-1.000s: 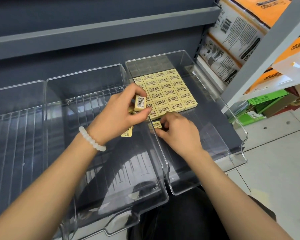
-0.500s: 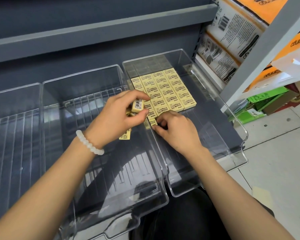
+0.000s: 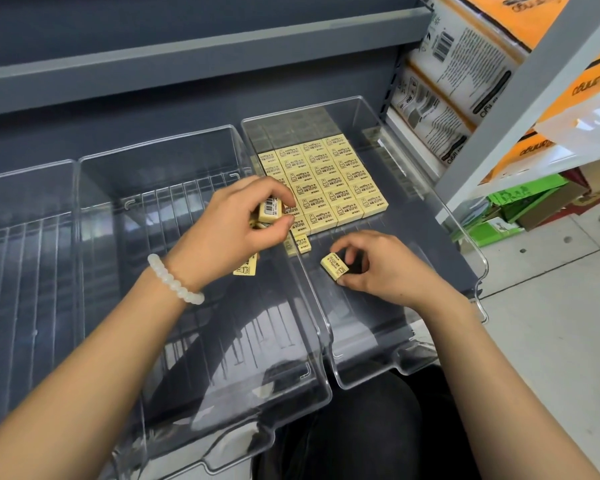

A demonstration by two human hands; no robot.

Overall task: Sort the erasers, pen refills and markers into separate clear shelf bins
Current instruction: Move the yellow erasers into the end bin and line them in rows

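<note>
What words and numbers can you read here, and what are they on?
"miffy" and "4B": on the tops of the yellow erasers laid in rows in the right clear bin.
Barcode digits on the eraser in the left hand: too small to read.
Print on the eraser in the right hand: too tilted and small to read.
Orange-and-white packs on the right: mirrored lettering and fine print, not readable.

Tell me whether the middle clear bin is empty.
Cannot tell. The middle bin shows only ribbed floor, but the left hand covers part; an eraser shows beneath it.
</note>
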